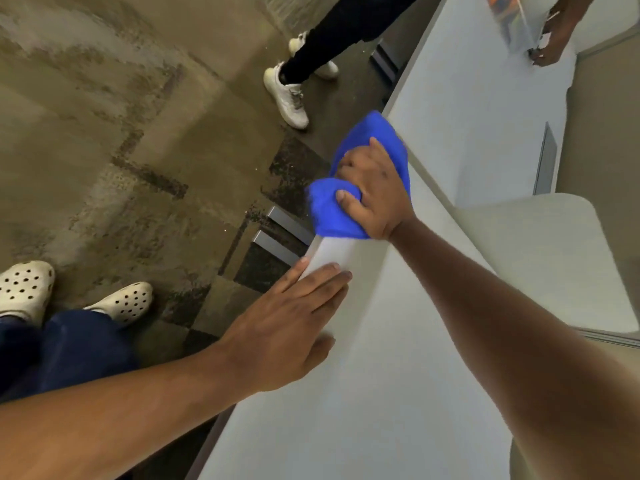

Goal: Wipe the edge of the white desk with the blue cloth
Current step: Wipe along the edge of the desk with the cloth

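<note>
Wiping under way: bunched bright-blue cloth (349, 188) is held draped over front edge of smooth white desk (398, 358), fingers of right hand (375, 192) curled tight round it. Left hand (287, 327) is laid flat nearer, fingers together, bracing same edge. Edge's long axis runs away from body; unwiped stretch judged ahead of cloth.

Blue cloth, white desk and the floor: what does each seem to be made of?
Blue cloth: soft, fuzzy fabric, likely microfibre; it bunches into rounded folds under the right hand.
White desk: smooth matte panel, probably laminate; even sheen, crisp edge under the left hand.
Floor: looks like carpet tiles; speckled texture, square seams, though blurred.
</note>
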Tool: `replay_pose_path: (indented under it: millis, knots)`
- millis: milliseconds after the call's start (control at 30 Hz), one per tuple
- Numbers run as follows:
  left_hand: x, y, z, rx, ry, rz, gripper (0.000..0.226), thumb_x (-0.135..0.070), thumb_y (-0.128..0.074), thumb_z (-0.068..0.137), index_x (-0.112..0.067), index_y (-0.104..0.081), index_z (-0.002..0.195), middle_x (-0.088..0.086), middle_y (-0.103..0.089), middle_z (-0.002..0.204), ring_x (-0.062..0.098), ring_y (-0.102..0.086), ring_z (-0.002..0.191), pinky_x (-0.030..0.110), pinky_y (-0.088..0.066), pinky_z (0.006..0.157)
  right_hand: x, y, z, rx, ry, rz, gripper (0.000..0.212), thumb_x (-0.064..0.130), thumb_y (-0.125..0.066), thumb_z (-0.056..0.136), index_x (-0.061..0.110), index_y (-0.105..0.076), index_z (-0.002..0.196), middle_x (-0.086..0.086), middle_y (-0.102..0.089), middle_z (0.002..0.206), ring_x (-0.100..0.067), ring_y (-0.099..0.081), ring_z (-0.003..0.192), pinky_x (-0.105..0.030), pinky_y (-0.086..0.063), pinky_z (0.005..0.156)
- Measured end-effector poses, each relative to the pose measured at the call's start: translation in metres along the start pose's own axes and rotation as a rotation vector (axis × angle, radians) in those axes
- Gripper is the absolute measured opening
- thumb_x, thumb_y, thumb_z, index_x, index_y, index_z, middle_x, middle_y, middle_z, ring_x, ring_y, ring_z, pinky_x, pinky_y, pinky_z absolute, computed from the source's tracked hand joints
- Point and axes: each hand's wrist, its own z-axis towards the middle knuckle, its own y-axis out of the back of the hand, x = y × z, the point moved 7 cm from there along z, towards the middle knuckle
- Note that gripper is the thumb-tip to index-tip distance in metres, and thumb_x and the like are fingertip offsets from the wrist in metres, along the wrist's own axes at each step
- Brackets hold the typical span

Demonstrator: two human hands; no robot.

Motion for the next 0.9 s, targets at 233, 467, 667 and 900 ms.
replay_pose_path:
  millis: [233,467,667,900]
  knots:
    - [0.001,-0.003,0.0,0.053,0.017,-0.033,0.074,-0.055,-0.04,0.103,-0.02,-0.02,0.165,-0.006,-0.016,0.176,0.011,0.01,0.162,0.046,0.002,0.131,-0.056,0.015,0.034,-0.145,-0.424,0.122,0.044,0.048,-0.038,0.096,0.012,-0.056,0.077,-0.008,-0.06,0.08,-0.03,-0.058,0.085,-0.043,-0.046,0.083]
    - [0.0,0.001,0.002,0.031,0.002,-0.031,0.071,-0.056,-0.036,0.104,-0.018,-0.029,0.164,-0.006,-0.02,0.175,0.011,-0.001,0.163,0.044,-0.004,0.132,-0.061,0.01,-0.034,-0.385,-0.759,0.32,0.042,0.048,-0.045,0.106,0.025,-0.066,0.134,0.005,-0.072,0.129,-0.016,-0.064,0.12,-0.029,-0.045,0.104]
    - [0.001,-0.003,0.001,0.018,0.022,-0.112,0.073,-0.055,-0.038,0.104,-0.019,-0.023,0.165,-0.006,-0.01,0.177,0.01,0.007,0.162,0.04,0.005,0.131,-0.092,0.008,-0.099,-0.297,-1.153,0.204,0.061,0.06,-0.038,0.105,0.007,-0.067,0.115,-0.014,-0.071,0.117,-0.037,-0.063,0.115,-0.04,-0.044,0.101]
    - [0.019,0.003,-0.009,-0.139,0.298,-0.46,0.117,-0.047,-0.072,0.092,-0.026,0.018,0.164,-0.013,0.031,0.171,0.008,0.009,0.16,0.025,-0.008,0.123,-0.032,0.001,-0.04,-0.196,-1.191,0.157,0.074,0.071,-0.036,0.101,0.031,-0.029,0.164,0.002,-0.031,0.172,-0.029,-0.026,0.158,-0.057,-0.019,0.128]
